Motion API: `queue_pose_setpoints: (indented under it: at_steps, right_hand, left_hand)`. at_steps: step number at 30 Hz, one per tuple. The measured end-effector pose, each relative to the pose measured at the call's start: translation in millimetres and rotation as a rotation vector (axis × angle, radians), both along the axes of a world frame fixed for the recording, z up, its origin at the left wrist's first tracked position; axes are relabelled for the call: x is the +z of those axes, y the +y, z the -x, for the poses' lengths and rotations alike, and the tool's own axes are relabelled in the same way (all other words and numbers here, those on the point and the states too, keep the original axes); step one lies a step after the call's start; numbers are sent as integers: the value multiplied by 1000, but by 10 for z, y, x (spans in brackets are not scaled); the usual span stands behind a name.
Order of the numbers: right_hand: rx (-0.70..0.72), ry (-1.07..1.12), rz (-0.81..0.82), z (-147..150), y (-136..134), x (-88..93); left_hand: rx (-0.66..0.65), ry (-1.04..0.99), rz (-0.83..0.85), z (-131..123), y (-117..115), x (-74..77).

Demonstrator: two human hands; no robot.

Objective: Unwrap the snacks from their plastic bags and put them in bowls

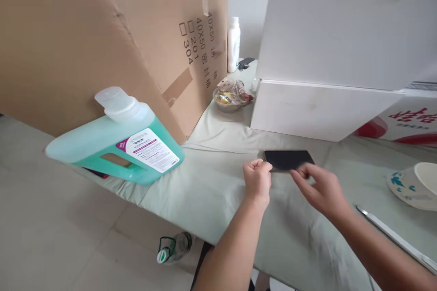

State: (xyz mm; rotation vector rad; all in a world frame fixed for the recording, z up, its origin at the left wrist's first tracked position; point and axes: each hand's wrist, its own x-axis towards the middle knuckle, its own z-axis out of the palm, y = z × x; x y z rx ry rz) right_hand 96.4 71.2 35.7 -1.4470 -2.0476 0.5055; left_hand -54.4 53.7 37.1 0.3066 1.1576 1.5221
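On the pale green cloth lies a black smartphone (289, 160), its dark screen facing up. My left hand (257, 179) is closed in a fist at the phone's near left corner; anything inside it is hidden. By the near right edge of the phone is my right hand (319, 188), fingers curled and thumb pressed toward the index finger, slightly blurred. Whatever it may pinch is too small to make out. To the right of my right forearm rests a long, thin silvery strip (392, 233).
A jug of green liquid (164, 145) leans by a large cardboard box (153, 32) at left. White boxes (307, 107) stand behind the phone. A bowl with wrapped items (227, 106) and a white bottle (234, 45) are farther back. A blue-patterned white bowl (418, 186) sits right.
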Motion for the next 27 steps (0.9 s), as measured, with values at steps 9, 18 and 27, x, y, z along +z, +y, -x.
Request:
queue_pose_setpoints:
  at_steps: [9,18,27]
  right_hand:
    - [94,-408,-170,2222,1657,258]
    - [-20,-612,-87,2617,2186,226]
    - [53,-650,-115,2354,1642,281]
  left_hand:
    - [106,-273,69,578,73,84]
    - [129,-300,122,957,43,21]
    - [224,-272,39,994,-8,53]
